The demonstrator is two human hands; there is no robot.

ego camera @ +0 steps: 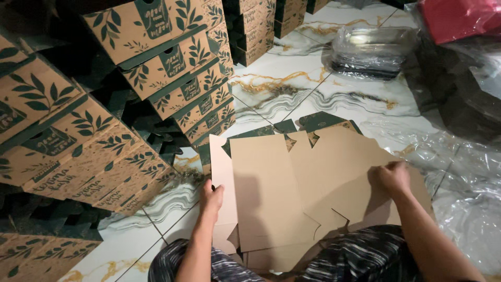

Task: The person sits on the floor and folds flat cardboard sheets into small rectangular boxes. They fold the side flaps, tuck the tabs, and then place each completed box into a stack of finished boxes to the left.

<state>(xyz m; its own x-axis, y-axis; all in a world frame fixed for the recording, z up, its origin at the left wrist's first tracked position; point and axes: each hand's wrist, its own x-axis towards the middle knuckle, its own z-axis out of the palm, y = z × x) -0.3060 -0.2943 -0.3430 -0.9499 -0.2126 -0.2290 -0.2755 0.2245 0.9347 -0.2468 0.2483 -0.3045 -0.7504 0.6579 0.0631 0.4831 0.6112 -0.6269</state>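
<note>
Two hands are set on one flat cardboard blank (pixel 292 183) spread on the tiled floor (pixel 282 83). Its left flap is gripped by the left hand (pixel 211 198), fingers closed round the edge; its right side is pinched by the right hand (pixel 394 176). Leaf-printed boxes (pixel 156 68) are stacked at left, plastic-wrapped trays (pixel 373 52) lie beyond.

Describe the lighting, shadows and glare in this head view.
Head view: light falls on the flat cardboard blank; both hands, left hand and right hand, cast shadows on it; glare on the plastic-wrapped stack; edges dark, stacked boxes bowed by lens distortion.
</note>
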